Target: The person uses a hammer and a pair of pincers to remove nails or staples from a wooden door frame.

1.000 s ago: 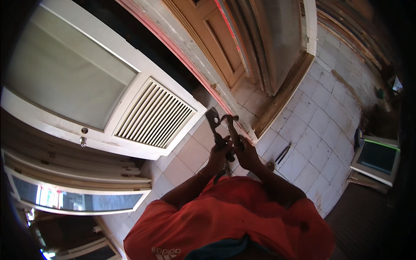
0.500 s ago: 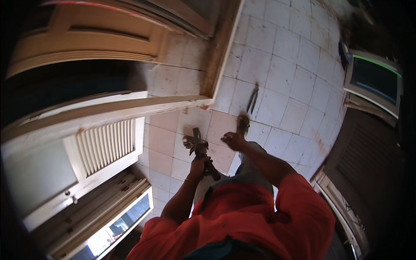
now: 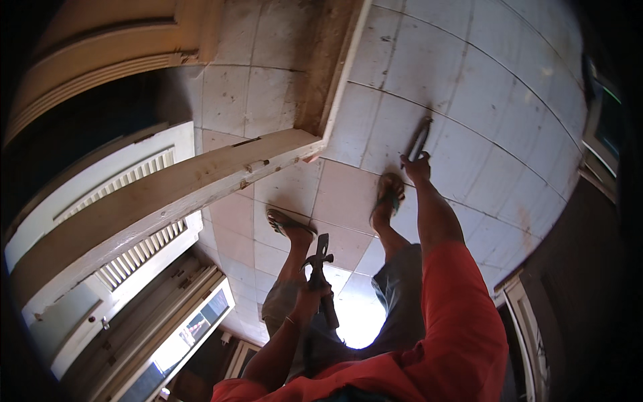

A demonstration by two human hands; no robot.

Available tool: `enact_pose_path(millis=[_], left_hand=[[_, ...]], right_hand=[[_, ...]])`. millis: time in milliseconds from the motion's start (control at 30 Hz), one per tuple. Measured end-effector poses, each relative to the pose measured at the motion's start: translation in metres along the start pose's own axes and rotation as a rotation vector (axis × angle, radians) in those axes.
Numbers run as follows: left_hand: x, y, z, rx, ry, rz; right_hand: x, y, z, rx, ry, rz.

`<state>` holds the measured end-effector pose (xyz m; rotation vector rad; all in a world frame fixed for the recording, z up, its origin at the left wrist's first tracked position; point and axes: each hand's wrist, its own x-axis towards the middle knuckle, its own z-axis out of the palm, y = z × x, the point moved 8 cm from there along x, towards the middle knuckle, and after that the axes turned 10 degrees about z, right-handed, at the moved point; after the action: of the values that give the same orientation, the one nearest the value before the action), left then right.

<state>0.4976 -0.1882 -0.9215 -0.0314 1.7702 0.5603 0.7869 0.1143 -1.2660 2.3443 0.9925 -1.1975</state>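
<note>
My left hand [image 3: 309,300] is closed round the handle of a dark claw hammer [image 3: 319,260], in front of my left thigh. A flat dark piece sticks out beyond the hammer's head; whether it belongs to the hammer I cannot tell. My right arm stretches forward and down, past my right foot. At its end my right hand [image 3: 418,167] has its fingers closed at the near end of long, dark pliers [image 3: 420,139]. These lie at or just above the tiled floor [image 3: 392,134], blurred a little.
A pale wooden beam [image 3: 221,164] of a frame crosses on the left and meets an upright board [image 3: 328,80]. Louvred white shutters [image 3: 144,248] and a brown panelled door [image 3: 114,33] stand beyond it. My sandalled feet [image 3: 388,191] are on the tiles. A dark panel [image 3: 569,268] stands at right.
My right hand has gone forward and down from near my right foot to the pliers. My left hand, with the hammer, has come back lower. The view has tilted and moved closer to the floor.
</note>
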Motion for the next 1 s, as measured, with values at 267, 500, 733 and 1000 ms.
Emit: enact_pose_path(millis=[267,500,733,1000], left_hand=[[0.006,0.008,-0.018,-0.099,0.114,0.043],[-0.028,-0.012,-0.042,-0.482,0.056,0.085],[-0.111,0.063,-0.092,-0.149,0.189,0.323],[-0.205,0.079,-0.173,-0.505,0.463,0.488]], right_hand=[[0.034,-0.015,0.015,-0.268,0.114,-0.176],[-0.095,-0.006,-0.02,0.278,-0.376,-0.384],[-0.401,-0.15,-0.197,0.199,-0.266,-1.048],[-0.693,-0.29,-0.306,0.216,-0.836,-1.069]])
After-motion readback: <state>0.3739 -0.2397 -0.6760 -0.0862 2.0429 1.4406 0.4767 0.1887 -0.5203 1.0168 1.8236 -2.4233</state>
